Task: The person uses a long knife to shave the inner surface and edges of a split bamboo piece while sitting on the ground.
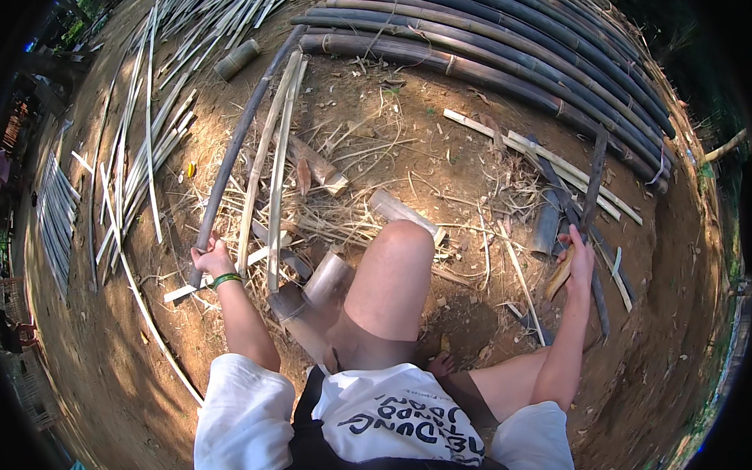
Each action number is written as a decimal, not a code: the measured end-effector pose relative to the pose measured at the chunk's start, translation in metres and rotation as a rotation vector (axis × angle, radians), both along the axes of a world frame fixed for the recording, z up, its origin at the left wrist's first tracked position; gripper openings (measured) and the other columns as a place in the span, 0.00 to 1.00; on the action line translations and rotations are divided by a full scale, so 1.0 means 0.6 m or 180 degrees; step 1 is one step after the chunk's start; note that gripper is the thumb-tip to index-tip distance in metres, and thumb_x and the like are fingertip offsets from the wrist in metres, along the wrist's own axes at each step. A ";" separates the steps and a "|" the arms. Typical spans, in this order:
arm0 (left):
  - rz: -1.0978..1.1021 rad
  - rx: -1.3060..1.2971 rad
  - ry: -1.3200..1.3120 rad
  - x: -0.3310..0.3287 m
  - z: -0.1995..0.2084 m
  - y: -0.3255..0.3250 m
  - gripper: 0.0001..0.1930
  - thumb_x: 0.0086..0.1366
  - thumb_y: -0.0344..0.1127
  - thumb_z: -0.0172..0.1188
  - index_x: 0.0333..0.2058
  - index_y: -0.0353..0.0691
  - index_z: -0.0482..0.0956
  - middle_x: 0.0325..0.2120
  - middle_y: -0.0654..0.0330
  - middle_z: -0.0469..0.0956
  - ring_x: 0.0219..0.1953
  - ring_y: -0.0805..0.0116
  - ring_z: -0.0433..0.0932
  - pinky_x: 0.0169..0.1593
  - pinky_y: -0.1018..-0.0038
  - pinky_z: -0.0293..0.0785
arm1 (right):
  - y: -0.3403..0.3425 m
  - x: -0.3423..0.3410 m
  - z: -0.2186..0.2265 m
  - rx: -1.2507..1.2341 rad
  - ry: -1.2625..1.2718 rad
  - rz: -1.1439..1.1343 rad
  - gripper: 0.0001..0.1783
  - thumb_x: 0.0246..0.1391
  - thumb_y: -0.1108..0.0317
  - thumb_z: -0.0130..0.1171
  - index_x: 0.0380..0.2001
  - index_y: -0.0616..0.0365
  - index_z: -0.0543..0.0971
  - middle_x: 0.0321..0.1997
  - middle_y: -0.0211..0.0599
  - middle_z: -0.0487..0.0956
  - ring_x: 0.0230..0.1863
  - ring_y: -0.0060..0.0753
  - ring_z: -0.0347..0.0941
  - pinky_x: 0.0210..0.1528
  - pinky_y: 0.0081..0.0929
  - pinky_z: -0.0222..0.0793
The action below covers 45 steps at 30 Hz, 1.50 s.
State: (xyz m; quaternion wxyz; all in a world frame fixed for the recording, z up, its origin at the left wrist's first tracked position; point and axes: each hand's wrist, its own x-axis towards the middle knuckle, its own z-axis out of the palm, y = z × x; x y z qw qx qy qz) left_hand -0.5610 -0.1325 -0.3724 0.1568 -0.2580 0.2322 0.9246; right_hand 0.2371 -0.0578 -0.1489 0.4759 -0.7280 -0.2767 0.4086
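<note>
My left hand [214, 259] is closed around the near end of a long, dark bamboo strip [236, 144], which slants away toward the far bamboo pile. Two pale split strips [262, 168] lie just right of it. On the other side, my right hand [577, 265] grips a machete by its wooden handle [559, 280]. Its dark blade [594, 182] points up and away from me, apart from the strip. Below the blade, dark bamboo pieces [561, 197] and a short tube section [545, 227] lie on the ground.
Long bamboo poles [469, 62] are stacked at the far right. Split strips [133, 161] spread over the left ground. Shavings [334, 216] and short bamboo sections [404, 213] lie around my raised knee [398, 276]. A cut bamboo tube [291, 304] lies beside my leg.
</note>
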 end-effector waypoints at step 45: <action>-0.3315 -0.7718 0.4980 0.180 -0.074 0.003 0.48 0.52 0.46 0.69 0.68 0.49 0.53 0.65 0.44 0.54 0.68 0.45 0.54 0.66 0.41 0.48 | -0.112 0.031 0.005 0.0990 0.0730 -0.0685 0.11 0.53 0.70 0.63 0.38 0.56 0.73 0.41 0.37 0.78 0.24 0.22 0.70 0.27 0.24 0.69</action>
